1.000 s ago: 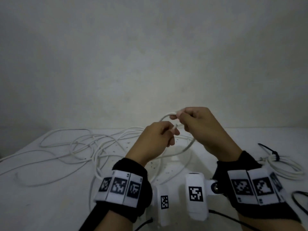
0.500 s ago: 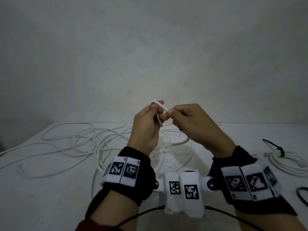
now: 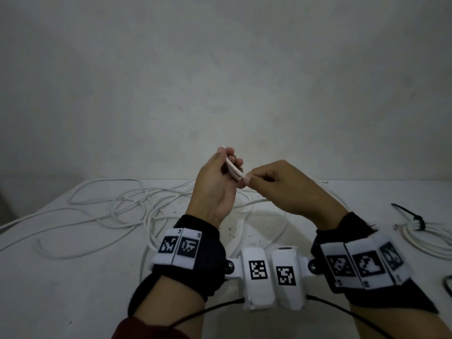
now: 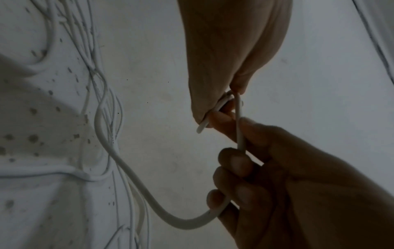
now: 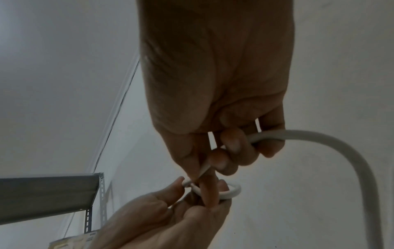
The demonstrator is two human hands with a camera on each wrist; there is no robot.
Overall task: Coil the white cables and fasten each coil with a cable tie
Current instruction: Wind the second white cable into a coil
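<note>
Both hands are raised above the table [image 3: 61, 277], and a white cable [image 3: 233, 168] runs between them. My left hand [image 3: 226, 165] pinches a small folded loop [image 5: 232, 192] near the cable's end, whose tip pokes out above the fingers. My right hand [image 3: 249, 179] pinches the same cable just beside that loop. In the left wrist view the cable [image 4: 127, 168] passes through the curled fingers of the right hand [image 4: 234, 160] and drops to the table. The rest of the cable [image 3: 122, 206] lies in loose tangled loops at the left.
A finished white coil [image 3: 420, 238] bound with a black cable tie [image 3: 413, 217] lies at the right. Something thin and black [image 3: 447, 285] shows at the right edge. A plain wall stands behind the table. A grey metal shelf [image 5: 49, 193] appears in the right wrist view.
Both hands have risen and drawn close together. The left hand has turned palm toward me, and the wide loop has become a small tight fold at its fingertips.
</note>
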